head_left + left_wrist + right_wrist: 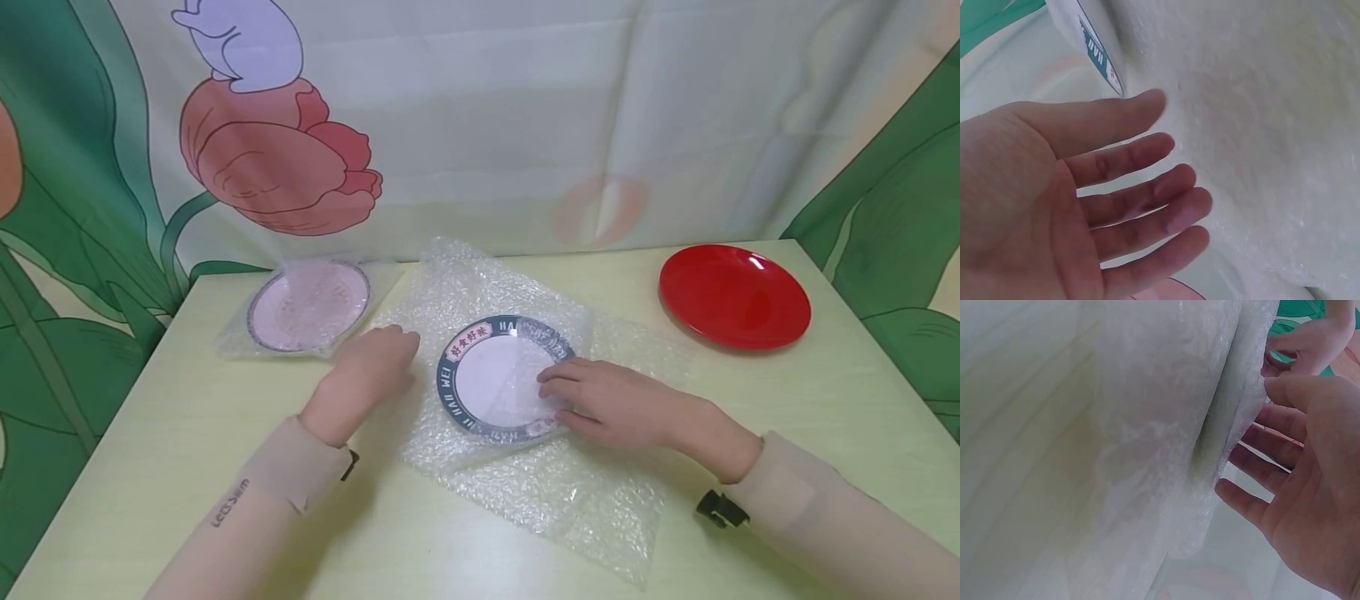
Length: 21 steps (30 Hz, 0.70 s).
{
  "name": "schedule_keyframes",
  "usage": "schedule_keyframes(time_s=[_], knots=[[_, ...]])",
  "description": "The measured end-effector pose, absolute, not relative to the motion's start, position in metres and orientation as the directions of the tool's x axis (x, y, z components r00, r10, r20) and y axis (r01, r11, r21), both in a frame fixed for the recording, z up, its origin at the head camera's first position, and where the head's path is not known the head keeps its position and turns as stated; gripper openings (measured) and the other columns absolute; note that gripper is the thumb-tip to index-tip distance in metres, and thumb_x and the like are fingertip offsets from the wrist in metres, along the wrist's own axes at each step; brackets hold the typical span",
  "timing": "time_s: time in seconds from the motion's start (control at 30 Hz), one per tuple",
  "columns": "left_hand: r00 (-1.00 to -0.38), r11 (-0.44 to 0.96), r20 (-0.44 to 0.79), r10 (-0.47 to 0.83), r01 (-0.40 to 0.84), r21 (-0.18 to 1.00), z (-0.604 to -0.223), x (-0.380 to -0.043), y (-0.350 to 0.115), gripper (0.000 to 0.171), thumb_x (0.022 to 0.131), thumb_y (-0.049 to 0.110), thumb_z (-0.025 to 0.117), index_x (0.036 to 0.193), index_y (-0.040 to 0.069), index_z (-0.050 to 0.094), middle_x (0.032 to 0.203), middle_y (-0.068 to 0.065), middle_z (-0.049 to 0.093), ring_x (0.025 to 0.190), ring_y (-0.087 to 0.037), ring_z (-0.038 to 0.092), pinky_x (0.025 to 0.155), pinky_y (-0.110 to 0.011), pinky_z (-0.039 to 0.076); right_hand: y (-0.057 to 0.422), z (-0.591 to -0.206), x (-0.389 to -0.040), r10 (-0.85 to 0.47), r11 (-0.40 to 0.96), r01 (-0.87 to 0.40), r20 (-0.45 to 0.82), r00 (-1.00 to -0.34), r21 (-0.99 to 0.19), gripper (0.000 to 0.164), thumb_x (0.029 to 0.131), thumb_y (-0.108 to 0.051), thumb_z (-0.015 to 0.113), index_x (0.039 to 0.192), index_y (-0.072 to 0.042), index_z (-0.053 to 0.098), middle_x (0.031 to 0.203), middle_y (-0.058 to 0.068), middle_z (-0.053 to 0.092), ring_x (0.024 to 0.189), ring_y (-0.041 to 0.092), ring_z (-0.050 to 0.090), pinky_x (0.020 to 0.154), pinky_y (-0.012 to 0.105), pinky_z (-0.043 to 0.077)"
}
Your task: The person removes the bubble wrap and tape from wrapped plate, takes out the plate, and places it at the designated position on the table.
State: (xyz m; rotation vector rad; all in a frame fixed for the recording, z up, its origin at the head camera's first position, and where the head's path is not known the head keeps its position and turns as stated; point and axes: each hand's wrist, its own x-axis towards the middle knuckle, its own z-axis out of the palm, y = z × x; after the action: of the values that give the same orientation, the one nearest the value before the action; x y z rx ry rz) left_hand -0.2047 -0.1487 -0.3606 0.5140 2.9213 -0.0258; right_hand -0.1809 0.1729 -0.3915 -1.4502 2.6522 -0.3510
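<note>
A white plate (483,379) with a dark green lettered rim lies on a sheet of bubble wrap (480,292) in the middle of the table. A fold of the wrap covers the plate's right part. My right hand (611,400) rests its fingertips on this fold near the plate's right edge; in the right wrist view, its fingers (1257,465) are loosely bent against the wrap. To the left of the plate, my left hand (375,367) hovers over the wrap's left edge. Its fingers (1141,194) are spread and relaxed in the left wrist view, holding nothing.
At the back left lies another plate (307,304), pinkish white with a dark rim, wrapped in bubble wrap. A glossy red plate (738,296) sits at the back right. Behind the pale yellow table (465,542) hangs a printed curtain (487,125).
</note>
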Motion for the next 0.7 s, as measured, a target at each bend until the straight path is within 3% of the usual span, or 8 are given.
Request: schedule_keyframes(time_s=[0.13,0.37,0.7], knots=[[-0.929,0.934,-0.092,0.358,0.357,0.033,-0.364,-0.205,-0.142,0.019,0.097,0.016,0.067,0.104,-0.001,0.065,0.093,-0.016,0.062,0.086,-0.036,0.064,0.071,-0.049,0.056,0.173,-0.392,-0.181,-0.838,0.524,-0.815,0.020,-0.545,-0.246,0.039,0.101,-0.018,0.064,0.135,0.000,0.061,0.139,0.014,0.059,0.133,0.032,0.052,0.112,0.050,0.039],[-0.905,0.904,0.050,0.422,0.425,0.058,-0.367,-0.204,-0.135,0.026,0.096,0.025,0.072,0.094,0.000,0.065,0.086,-0.011,0.056,0.077,-0.029,0.055,0.065,-0.043,0.053,0.173,-0.392,-0.181,-0.836,0.528,-0.813,0.018,-0.548,-0.248,0.039,0.101,-0.018,0.064,0.135,0.000,0.061,0.140,0.014,0.059,0.133,0.032,0.053,0.112,0.050,0.039],[-0.917,0.923,-0.145,0.372,0.347,0.168,-0.371,-0.200,-0.127,0.056,0.096,0.044,0.071,0.125,-0.003,0.063,0.113,-0.014,0.058,0.098,-0.029,0.057,0.083,-0.047,0.055,0.173,-0.393,-0.182,-0.838,0.523,-0.815,0.026,-0.546,-0.252,0.038,0.100,-0.017,0.064,0.134,0.000,0.062,0.139,0.014,0.060,0.132,0.032,0.053,0.112,0.050,0.039]])
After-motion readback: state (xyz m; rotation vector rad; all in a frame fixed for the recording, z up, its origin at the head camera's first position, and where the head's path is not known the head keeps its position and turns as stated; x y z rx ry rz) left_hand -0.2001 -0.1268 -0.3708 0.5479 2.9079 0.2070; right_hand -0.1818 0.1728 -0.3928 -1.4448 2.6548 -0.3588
